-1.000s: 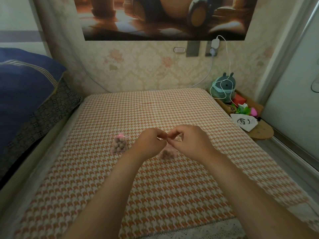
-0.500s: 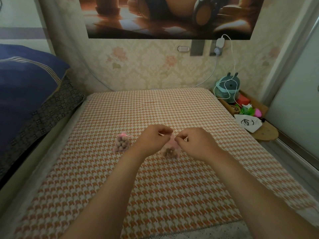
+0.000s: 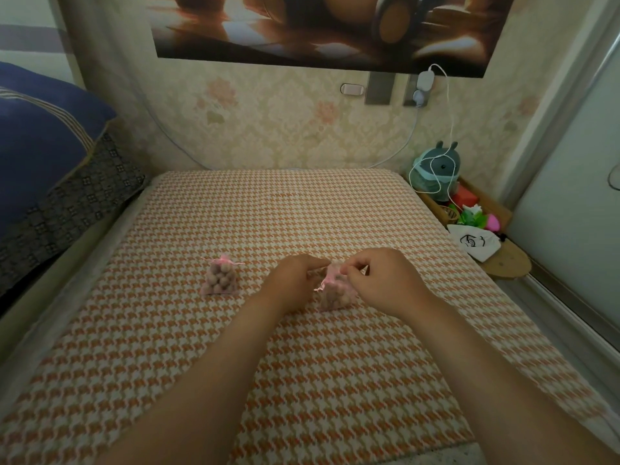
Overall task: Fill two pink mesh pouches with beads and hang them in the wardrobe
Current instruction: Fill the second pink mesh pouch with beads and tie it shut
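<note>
Two pink mesh pouches filled with brownish beads lie on the orange houndstooth bed cover. The first pouch rests alone at the centre left, its neck drawn together with a pink ribbon. The second pouch sits between my hands. My left hand and my right hand each pinch a ribbon end at this pouch's neck, fingers closed. The lower part of the pouch shows below my fingertips; its top is partly hidden by them.
A blue pillow and a dark patterned one lie at the left. A side shelf at the right holds a teal plush toy, a white cable, small colourful items and a white drawstring bag. A sliding door stands at the far right.
My hands were together above the second pouch one second ago. They have drawn apart sideways, and the pouch now shows between them.
</note>
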### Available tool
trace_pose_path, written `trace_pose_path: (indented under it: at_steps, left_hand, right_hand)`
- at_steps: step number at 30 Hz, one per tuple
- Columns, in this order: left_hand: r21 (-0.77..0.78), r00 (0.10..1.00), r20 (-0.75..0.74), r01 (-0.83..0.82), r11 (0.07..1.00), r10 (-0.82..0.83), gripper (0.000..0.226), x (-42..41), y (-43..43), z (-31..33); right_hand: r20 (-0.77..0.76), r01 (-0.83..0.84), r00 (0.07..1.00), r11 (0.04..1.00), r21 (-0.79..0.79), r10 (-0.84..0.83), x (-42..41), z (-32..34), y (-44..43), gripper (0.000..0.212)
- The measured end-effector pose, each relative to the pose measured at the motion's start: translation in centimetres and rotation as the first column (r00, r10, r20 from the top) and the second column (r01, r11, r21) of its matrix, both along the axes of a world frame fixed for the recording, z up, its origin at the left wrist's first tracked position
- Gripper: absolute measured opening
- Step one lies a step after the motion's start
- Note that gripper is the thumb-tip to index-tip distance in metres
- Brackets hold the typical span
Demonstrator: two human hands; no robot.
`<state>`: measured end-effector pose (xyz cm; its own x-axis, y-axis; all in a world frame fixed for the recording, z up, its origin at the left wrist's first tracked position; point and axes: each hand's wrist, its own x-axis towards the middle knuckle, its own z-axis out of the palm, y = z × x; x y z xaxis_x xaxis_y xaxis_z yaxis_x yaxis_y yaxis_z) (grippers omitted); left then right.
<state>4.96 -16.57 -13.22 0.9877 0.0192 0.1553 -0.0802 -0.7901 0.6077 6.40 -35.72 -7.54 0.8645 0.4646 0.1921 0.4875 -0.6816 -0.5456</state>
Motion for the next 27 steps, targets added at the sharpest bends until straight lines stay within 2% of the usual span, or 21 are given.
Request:
trace_pose_path:
  at_steps: [4,7,11,14,17,21,23,27]
  left_hand:
    - [0.1,0.995,0.05,0.081,0.992,-0.087,0.034,0.5,0.0,-0.3]
    - [0.127,0.995,0.058,0.07,0.989,-0.077,0.024,0.5,-0.2,0.3]
    - [0.024,1.0,0.023,-0.008,1.0,0.007,0.011,0.6,0.4,-0.1]
    - [-0.167,0.997,0.003,-0.078,0.983,0.079,0.019,0.4,0.7,0.3]
    - [-0.273,0.984,0.078,-0.134,0.953,0.161,0.015,0.1,0.8,2.3]
    - [-0.398,0.978,0.151,-0.071,0.915,0.142,0.011,-1.4,-0.4,5.3]
    - [-0.355,0.982,0.164,-0.03,0.934,0.094,0.01,-2.0,-1.3,5.9]
    - [-0.127,0.993,0.117,-0.012,0.992,0.027,0.008,-2.7,-2.7,5.9]
  right_hand:
    - [-0.005,0.005,1.0,1.0,-0.015,-0.005,0.2,-0.2,0.1,0.024]
    - [-0.003,0.009,1.0,1.0,-0.017,-0.009,0.2,-0.1,0.1,0.024]
    - [-0.004,0.003,1.0,1.0,-0.018,-0.003,0.0,0.1,0.1,0.022]
    - [-0.011,-0.001,1.0,1.0,-0.015,0.001,-0.1,0.2,0.2,0.021]
    - [-0.012,-0.005,1.0,1.0,-0.012,0.005,-0.3,0.3,0.2,0.021]
    - [-0.024,-0.015,1.0,0.999,-0.036,0.014,-0.6,0.6,0.2,0.025]
    - [-0.034,-0.013,0.999,0.999,-0.041,0.012,-0.7,0.7,0.1,0.025]
    - [-0.063,0.001,0.998,0.999,-0.054,-0.004,-1.1,0.9,-0.3,0.025]
